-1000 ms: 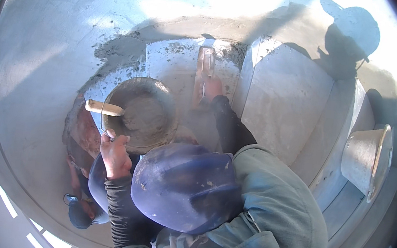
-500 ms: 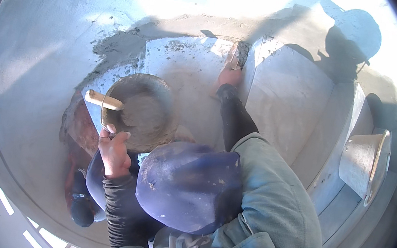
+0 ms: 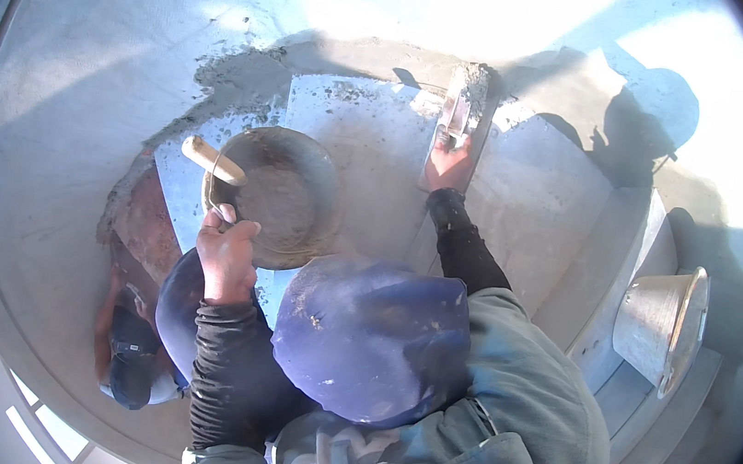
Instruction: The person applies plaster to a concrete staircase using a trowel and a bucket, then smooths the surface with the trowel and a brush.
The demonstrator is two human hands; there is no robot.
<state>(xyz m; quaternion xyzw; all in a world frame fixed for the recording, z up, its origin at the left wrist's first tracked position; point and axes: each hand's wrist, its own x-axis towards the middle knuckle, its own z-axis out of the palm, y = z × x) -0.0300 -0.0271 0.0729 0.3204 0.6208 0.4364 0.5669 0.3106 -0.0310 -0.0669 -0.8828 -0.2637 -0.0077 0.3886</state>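
My left hand (image 3: 227, 256) is closed on the wire handle at the near left rim of a round bucket (image 3: 326, 185), which has grey mortar in it. A pale wooden grip (image 3: 213, 160) lies across that rim; whether it belongs to the bucket handle or to a tool, I cannot tell. Reaching far ahead, my right hand (image 3: 450, 161) is closed round a plastering trowel (image 3: 468, 95) with wet mortar on it. Its blade is by the mortar-covered strip at the far edge of a pale, spattered board (image 3: 360, 101).
Wet mortar (image 3: 242, 77) curves along the wall around the board. At the right a second bucket (image 3: 652, 327) lies tilted by a stepped ledge. Another person (image 3: 134, 356) is low at the left. My purple-covered knee (image 3: 372, 343) is just below the mortar bucket.
My right hand and the trowel have shifted right, and the trowel face with mortar now shows more clearly. My left hand still holds the bucket. The whole view has shifted slightly.
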